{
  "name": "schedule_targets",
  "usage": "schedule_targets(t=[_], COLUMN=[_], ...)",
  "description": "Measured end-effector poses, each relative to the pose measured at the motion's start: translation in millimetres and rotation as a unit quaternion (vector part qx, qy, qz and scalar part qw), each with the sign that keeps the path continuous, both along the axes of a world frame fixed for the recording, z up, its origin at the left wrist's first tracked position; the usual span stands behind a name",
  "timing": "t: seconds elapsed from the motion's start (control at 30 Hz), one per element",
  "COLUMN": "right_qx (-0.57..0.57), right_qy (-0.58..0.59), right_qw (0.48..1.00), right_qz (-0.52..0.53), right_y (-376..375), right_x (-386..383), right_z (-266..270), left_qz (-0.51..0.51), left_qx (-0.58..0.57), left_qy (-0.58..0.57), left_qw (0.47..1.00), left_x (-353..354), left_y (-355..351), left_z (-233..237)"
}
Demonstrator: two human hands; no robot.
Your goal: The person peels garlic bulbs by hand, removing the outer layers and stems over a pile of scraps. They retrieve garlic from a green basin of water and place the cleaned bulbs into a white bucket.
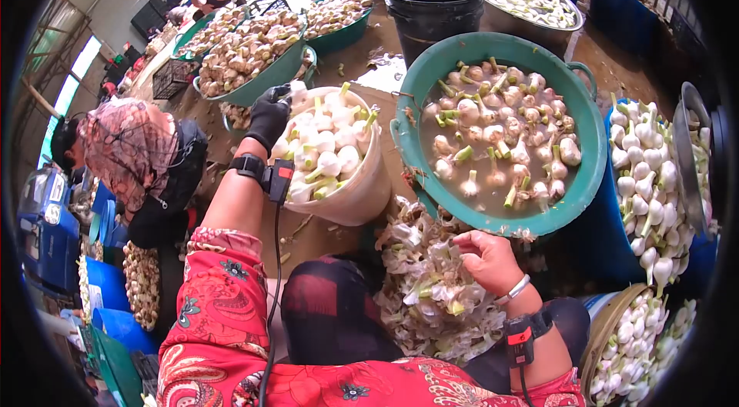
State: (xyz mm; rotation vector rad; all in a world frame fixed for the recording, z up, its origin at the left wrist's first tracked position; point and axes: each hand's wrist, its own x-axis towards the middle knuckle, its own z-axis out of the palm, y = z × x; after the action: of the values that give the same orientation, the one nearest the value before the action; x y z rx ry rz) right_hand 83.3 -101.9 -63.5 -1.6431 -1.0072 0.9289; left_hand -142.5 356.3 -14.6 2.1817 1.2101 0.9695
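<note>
My left hand (269,116), in a black glove, is at the left rim of a white bucket (350,203) heaped with peeled garlic bulbs (327,147). Its fingers are curled beside a pale bulb, and whether they grip it is unclear. My bare right hand (490,259) is over a pile of garlic skins (439,299) between my knees, its fingers bent and partly apart, with nothing visible in them. Beyond it stands a green tub (493,216) of murky water with garlic bulbs (519,151) floating in it.
A black bucket (433,11) and a metal basin (566,38) stand behind the green tub. Blue barrels (608,230) of garlic are at right. Green tubs of unpeeled garlic (250,53) sit at back left. A person (131,145) bends at left; others sit farther back.
</note>
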Motion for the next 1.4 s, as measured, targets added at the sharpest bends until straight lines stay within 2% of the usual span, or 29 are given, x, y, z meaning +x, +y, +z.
schedule_targets(t=[0.03, 0.07, 0.1, 0.13, 0.17, 0.23, 0.3, 0.37, 0.43, 0.47, 0.53, 0.6, 0.63, 0.7, 0.73, 0.83, 0.9, 0.93, 0.97, 1.0, 1.07, 1.1, 1.17, 1.2, 1.23, 1.3, 1.4], right_qx=[-0.010, -0.015, -0.006, 0.000, -0.027, 0.016, 0.005, -0.095, -0.018, 0.004, 0.014, 0.022, 0.015, 0.011, 0.016, 0.030, 0.046, 0.049, 0.078, 0.107, 0.147, 0.166, 0.262, 0.233, 0.267, 0.245, 0.243], right_qy=[0.004, 0.002, -0.004, -0.010, -0.003, 0.035, 0.026, 0.046, 0.014, -0.016, -0.041, -0.070, -0.076, -0.082, -0.089, -0.104, -0.042, -0.040, -0.034, -0.029, -0.055, 0.008, 0.164, 0.181, 0.210, 0.322, 0.301], right_qw=[1.000, 1.000, 0.999, 0.998, 0.996, 0.991, 0.994, 0.992, 0.997, 0.997, 0.994, 0.991, 0.989, 0.987, 0.986, 0.982, 0.978, 0.978, 0.975, 0.970, 0.968, 0.966, 0.936, 0.940, 0.924, 0.899, 0.907], right_qz=[-0.021, -0.028, -0.047, -0.069, -0.088, -0.128, -0.108, -0.074, -0.079, -0.082, -0.101, -0.115, -0.125, -0.140, -0.143, -0.155, -0.197, -0.197, -0.207, -0.216, -0.194, -0.198, -0.167, -0.171, -0.176, -0.169, -0.167], right_y=[2, 5, 7, 7, 7, 12, 13, 12, 10, 7, -1, -10, -15, -22, -25, -32, -33, -32, -30, -28, -26, -22, -20, -25, -26, -29, -26], right_x=[-2, -2, -1, 0, 3, 7, 12, 9, 3, 2, 7, 15, 19, 28, 32, 40, 42, 42, 40, 37, 35, 31, 25, 22, 19, 20, 20], right_z=[2, 1, 1, 1, 5, 13, 8, 23, 2, 20, 21, 22, 24, 28, 30, 37, 41, 40, 35, 29, 22, 22, 30, 38, 39, 40, 29], left_qz=[-0.010, 0.006, 0.021, -0.022, -0.047, -0.100, -0.272, -0.349, -0.464, -0.443, -0.425, -0.340, -0.343, -0.335, -0.353, -0.367, -0.374, -0.322, -0.360, -0.348, -0.324, -0.312, -0.285, -0.312, -0.309, -0.297, -0.307], left_qx=[-0.013, 0.004, 0.022, 0.037, 0.030, -0.106, -0.099, -0.065, 0.068, 0.080, 0.097, 0.089, 0.092, 0.006, 0.026, 0.049, -0.112, -0.269, -0.362, -0.432, -0.502, -0.542, -0.582, -0.552, -0.553, -0.523, -0.533], left_qy=[0.031, 0.183, 0.331, 0.391, 0.295, 0.184, 0.097, 0.256, 0.282, 0.286, 0.287, 0.391, 0.390, 0.487, 0.499, 0.500, 0.371, 0.274, 0.151, 0.061, -0.032, -0.079, -0.163, -0.178, -0.181, -0.194, -0.204], left_qw=[0.999, 0.983, 0.943, 0.919, 0.954, 0.972, 0.952, 0.899, 0.837, 0.846, 0.853, 0.851, 0.849, 0.807, 0.791, 0.783, 0.843, 0.865, 0.847, 0.830, 0.802, 0.776, 0.744, 0.753, 0.752, 0.775, 0.762], left_x=[-4, -3, 0, 15, 19, 61, 104, 146, 181, 197, 226, 255, 264, 276, 280, 277, 264, 256, 243, 231, 204, 190, 171, 163, 158, 154, 151], left_y=[21, 22, 16, -4, 9, -36, -93, -162, -194, -206, -216, -217, -217, -207, -197, -206, -218, -225, -232, -252, -289, -308, -340, -345, -347, -350, -351], left_z=[-17, -23, -26, -5, -18, 22, 40, 53, 13, -10, -42, -60, -69, -86, -109, -95, -50, -34, -20, 0, 22, 29, 34, 34, 31, 28, 25])
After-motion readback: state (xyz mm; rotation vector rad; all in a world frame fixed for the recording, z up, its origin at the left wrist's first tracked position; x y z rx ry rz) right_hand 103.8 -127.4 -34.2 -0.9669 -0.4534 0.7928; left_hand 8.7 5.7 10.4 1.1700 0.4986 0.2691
